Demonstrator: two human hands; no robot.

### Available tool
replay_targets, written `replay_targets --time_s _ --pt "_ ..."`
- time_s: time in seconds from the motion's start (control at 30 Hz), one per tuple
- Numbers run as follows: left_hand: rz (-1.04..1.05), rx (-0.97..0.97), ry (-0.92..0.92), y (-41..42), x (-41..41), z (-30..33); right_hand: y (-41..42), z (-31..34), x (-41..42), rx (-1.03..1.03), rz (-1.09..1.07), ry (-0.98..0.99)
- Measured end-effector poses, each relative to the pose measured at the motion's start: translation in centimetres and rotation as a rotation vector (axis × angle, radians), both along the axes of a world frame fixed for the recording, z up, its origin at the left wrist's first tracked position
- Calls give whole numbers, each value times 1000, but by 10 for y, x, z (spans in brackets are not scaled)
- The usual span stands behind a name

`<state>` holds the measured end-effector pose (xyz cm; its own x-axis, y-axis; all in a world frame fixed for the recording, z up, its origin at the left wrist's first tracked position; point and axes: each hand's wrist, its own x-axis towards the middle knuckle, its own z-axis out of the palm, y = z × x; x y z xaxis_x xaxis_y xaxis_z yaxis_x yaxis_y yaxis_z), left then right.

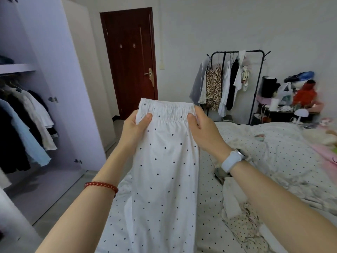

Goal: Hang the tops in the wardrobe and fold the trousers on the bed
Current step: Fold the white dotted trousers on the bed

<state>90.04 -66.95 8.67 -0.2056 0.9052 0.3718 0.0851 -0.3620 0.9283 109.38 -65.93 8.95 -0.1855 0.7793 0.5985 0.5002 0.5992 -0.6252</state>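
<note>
White trousers with dark dots (164, 170) hang in front of me, held up by the elastic waistband. My left hand (135, 127) grips the waistband's left corner, thumb on the front. My right hand (201, 126) grips the right corner the same way. The legs drop down over the bed (273, 161), which has a dotted white cover. At the left stands the open wardrobe (54, 70), with several tops hanging on its rail (27, 114).
A crumpled patterned garment (244, 225) lies on the bed near my right forearm. A black clothes rack (235, 83) with hung clothes stands by the far wall, beside a cluttered side table (291, 105). A dark red door (129, 59) is shut straight ahead.
</note>
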Motion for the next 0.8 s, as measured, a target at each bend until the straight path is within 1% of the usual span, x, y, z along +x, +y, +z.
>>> replay_targets --time_s 0.07,0.17,0.2,0.33,0.47,0.53,0.67,0.73,0.8 --pt "3 0 46 45 6 -1 44 -2 6 4 -109 -96" --pt "32 -41 137 126 14 -17 123 -18 14 -23 -207 -215" --pt "46 -64 181 143 14 -25 139 -26 15 -45 -222 -244" --pt "145 -150 306 274 21 -79 268 -84 18 -132 -235 -273" --pt "196 -330 361 399 25 -168 399 -173 16 -357 -187 -229" --pt "212 -432 348 452 25 -221 455 -226 12 -487 -162 -163" --pt "242 -527 430 510 30 -312 521 -325 9 -665 -172 -75" --pt "249 -586 497 531 31 -355 541 -374 9 -735 -179 -72" --pt "255 -637 595 546 31 -387 552 -406 11 -805 -169 -84"
